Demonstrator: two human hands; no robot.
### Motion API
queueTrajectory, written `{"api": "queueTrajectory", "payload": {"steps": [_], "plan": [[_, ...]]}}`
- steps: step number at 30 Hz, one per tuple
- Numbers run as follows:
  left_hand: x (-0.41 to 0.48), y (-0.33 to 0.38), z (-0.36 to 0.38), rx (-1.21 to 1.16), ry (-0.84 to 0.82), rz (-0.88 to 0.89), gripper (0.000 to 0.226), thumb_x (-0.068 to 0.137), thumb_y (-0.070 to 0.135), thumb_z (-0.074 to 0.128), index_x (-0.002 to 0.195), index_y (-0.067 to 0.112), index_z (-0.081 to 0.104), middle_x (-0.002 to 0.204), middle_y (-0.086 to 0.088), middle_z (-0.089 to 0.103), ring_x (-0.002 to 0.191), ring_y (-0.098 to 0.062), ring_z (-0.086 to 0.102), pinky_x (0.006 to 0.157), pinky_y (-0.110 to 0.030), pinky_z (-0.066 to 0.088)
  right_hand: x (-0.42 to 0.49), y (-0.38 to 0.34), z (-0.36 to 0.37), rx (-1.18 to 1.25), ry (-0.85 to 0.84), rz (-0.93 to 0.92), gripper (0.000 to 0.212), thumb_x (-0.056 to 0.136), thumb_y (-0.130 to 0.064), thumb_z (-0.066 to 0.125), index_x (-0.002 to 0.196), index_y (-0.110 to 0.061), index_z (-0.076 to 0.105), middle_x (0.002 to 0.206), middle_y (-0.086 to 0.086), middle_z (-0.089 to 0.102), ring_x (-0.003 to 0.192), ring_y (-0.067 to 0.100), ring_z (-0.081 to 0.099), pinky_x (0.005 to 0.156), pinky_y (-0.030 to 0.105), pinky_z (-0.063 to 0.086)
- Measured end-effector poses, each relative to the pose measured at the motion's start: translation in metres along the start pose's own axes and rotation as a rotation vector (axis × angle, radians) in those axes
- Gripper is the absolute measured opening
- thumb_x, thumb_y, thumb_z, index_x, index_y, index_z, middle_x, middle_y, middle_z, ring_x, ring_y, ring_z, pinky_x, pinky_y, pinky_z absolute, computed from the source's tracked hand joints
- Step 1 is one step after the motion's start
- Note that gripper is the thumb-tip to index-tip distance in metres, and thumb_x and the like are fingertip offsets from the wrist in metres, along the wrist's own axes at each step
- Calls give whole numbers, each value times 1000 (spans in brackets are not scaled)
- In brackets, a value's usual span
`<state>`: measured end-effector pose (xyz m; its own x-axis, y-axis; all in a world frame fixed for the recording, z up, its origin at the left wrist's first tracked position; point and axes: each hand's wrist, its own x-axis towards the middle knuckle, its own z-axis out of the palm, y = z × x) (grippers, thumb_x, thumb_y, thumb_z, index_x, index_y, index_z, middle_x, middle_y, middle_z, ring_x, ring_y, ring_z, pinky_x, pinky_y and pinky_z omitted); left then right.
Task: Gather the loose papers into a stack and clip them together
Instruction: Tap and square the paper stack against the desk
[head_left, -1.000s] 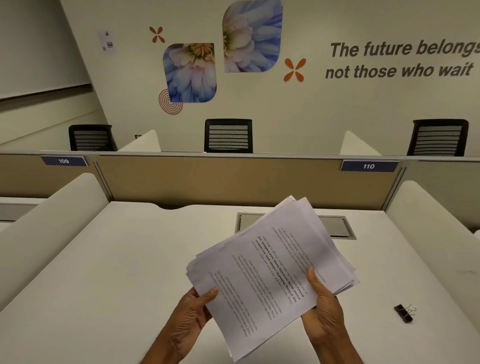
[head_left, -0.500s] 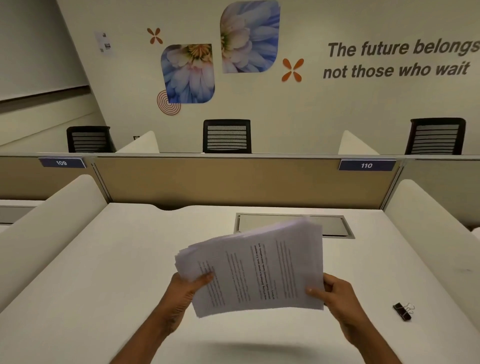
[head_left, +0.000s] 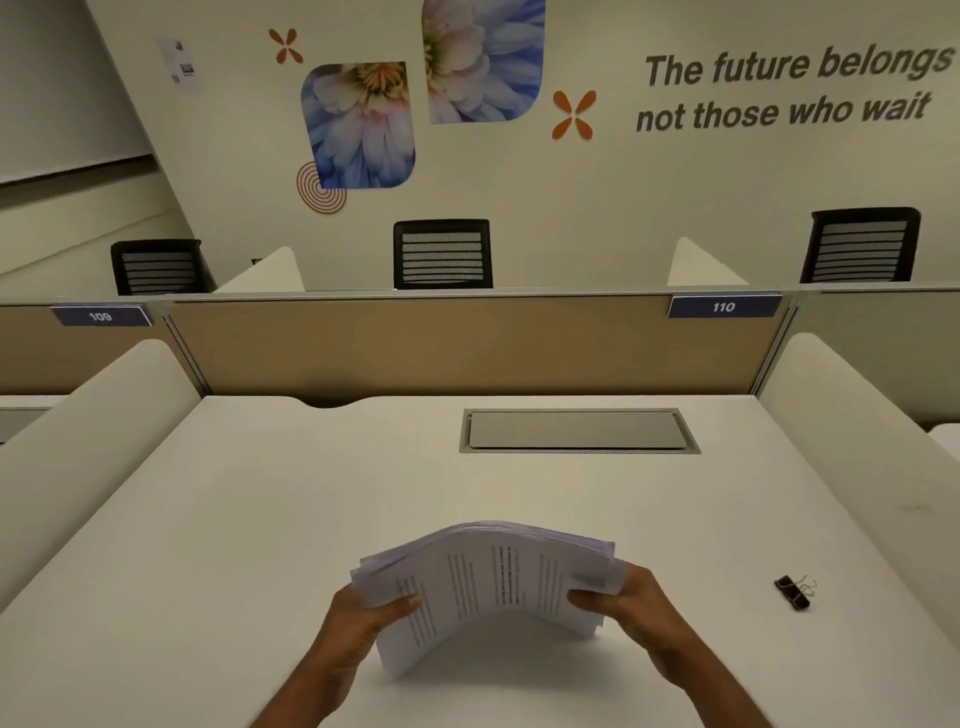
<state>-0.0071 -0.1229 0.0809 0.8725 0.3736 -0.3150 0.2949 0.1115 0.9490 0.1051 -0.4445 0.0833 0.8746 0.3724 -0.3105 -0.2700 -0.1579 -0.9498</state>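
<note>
Both hands grip the papers (head_left: 498, 587) by the side edges, left hand (head_left: 358, 623), right hand (head_left: 631, 603), low over the surface (head_left: 260, 519). Stack bows upward: light, floppy, edges fanned, likely slippery. Binder clip (head_left: 793, 592) lies well apart on the right.

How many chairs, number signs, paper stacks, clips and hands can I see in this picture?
Chairs: 3
Signs: 2
Paper stack: 1
Clip: 1
Hands, left hand and right hand, both holding the stack: 2
Total: 9
</note>
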Motion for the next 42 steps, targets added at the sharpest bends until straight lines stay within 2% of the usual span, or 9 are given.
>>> {"api": "queueTrajectory", "payload": {"steps": [4,7,11,15,20,26,31,39,42], "plan": [[0,12,8,-44,-42,45,66,48,20,99,110,14,76,101,-4,82,104,-28,71,80,-31,55,2,-8,8,35,15,-39,38,76,-19,88,113,-20,79,104,4,82,104,26,73,80,31,59],[6,15,5,-40,0,63,90,27,44,100,108,11,77,99,-5,83,99,-26,73,80,-31,54,5,-9,6,110,122,-71,55,60,-40,89,110,-18,79,100,5,82,100,27,74,75,32,59],[4,12,13,-40,5,29,102,12,52,99,104,13,77,95,-3,83,93,-25,73,77,-32,56,4,-9,22,144,110,-99,34,75,-21,89,108,-22,80,98,6,82,97,27,72,82,41,57],[8,9,8,-78,68,13,79,31,33,98,103,13,76,92,-2,83,99,-30,72,81,-34,54,3,-2,15,203,211,-80,24,75,-15,89,98,-16,81,92,6,82,95,29,71,75,34,55],[4,6,19,-85,53,-7,68,38,18,93,103,11,76,90,-5,83,96,-33,71,84,-38,56,-1,-5,25,138,140,-88,53,55,-42,91,102,-19,81,93,5,83,89,24,75,72,32,58],[7,20,6,-91,-7,63,53,57,17,87,109,13,77,104,-13,80,94,-29,68,78,-36,51,-6,-13,14,211,172,-135,38,70,-29,88,104,-16,79,95,10,81,88,29,75,75,40,60],[-3,14,18,-44,26,25,64,47,27,90,109,17,75,98,-4,82,99,-30,70,78,-34,54,-14,-11,26,182,135,-105,35,73,-19,91,105,-21,78,95,4,83,88,21,76,71,31,60],[-3,30,14,50,10,105,28,77,11,85,103,12,75,90,-8,80,87,-28,68,69,-29,49,-15,-16,28,182,209,-148,24,81,-12,84,103,-20,80,91,6,82,86,25,74,72,35,58],[-2,27,9,70,-1,86,44,65,24,86,107,15,75,98,-8,80,96,-30,68,75,-32,50,-17,-17,29,146,169,-153,24,84,-16,81,107,-23,78,95,1,82,94,25,71,74,31,56]]}}
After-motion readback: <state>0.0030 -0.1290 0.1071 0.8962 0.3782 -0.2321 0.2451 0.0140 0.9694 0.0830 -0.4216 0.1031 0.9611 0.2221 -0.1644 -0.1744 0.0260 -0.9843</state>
